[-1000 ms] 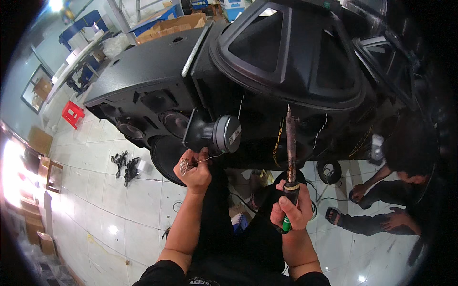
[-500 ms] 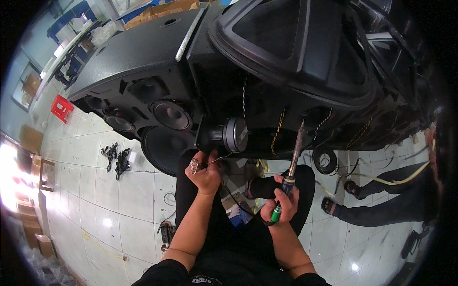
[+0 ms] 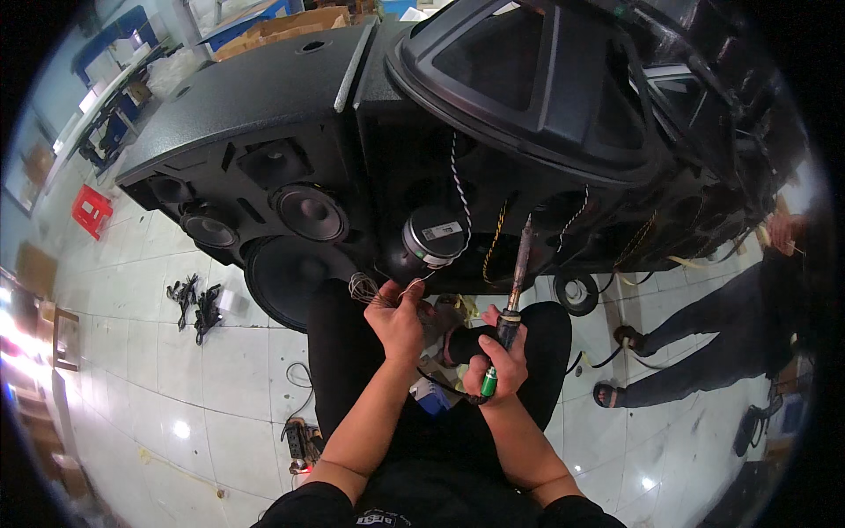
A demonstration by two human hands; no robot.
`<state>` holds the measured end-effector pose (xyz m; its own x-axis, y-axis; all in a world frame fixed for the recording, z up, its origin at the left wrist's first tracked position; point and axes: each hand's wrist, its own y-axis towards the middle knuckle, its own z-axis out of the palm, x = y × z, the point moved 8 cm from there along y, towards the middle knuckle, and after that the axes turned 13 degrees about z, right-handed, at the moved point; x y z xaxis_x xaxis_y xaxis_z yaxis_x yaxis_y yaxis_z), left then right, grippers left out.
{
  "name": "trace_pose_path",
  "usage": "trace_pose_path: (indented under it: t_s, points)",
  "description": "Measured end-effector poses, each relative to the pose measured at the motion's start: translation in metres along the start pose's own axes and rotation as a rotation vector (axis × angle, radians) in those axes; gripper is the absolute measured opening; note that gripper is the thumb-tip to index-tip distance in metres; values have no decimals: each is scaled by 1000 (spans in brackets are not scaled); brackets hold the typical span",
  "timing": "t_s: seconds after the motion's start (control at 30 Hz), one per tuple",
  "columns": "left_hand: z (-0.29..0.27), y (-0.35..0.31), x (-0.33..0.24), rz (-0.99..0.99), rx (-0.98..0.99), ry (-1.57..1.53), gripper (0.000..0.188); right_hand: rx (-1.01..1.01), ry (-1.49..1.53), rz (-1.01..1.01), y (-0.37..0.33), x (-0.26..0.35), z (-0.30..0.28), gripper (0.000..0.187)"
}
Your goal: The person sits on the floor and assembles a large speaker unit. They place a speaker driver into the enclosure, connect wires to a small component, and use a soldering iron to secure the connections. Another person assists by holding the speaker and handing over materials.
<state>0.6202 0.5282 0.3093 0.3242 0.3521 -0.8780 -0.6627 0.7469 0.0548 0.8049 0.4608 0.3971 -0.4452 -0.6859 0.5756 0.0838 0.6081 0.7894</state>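
Observation:
My left hand [image 3: 396, 327] is closed on a loose coil of thin solder wire [image 3: 362, 288], which sticks out to its left. One strand runs from the fingertips up toward the rim of a round speaker driver [image 3: 437, 238] with a pale label. A twisted black-and-white wire [image 3: 460, 189] hangs from the cabinet down to that driver. My right hand [image 3: 500, 363] grips a soldering iron [image 3: 513, 304] by its dark handle with a green end, tip pointing up and away. The iron's tip is apart from the driver, to its right.
Large black speaker cabinets [image 3: 255, 106] stand ahead, with a big grille-like frame [image 3: 537, 88] on top. Twisted yellow-and-black wires [image 3: 497, 238] dangle nearby. A tape roll [image 3: 576, 293] and cables [image 3: 195, 308] lie on the tiles. Another person's legs [image 3: 695, 343] are at right; a power strip [image 3: 299, 440] is lower left.
The driver has tipped, so its labelled back now faces up toward me. My left hand has shifted right with the solder wire, and the soldering iron has moved slightly left.

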Motion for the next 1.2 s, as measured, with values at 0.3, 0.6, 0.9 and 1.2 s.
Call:
trace_pose_path:
  t_s: [0.3,0.6,0.9,1.2]
  points:
    - [-10,-9,10,81,15,31,12,-78,10,71,6,1,-11,33]
    - [-1,-5,-10,393,34,88,10,-264,-56,206,49,-4,29,58]
    - [7,-14,-68,1108,226,683,18,-252,-50,435,54,-18,37,61]
    - [18,-6,-86,1300,364,628,26,-326,252,632,32,-47,35,56]
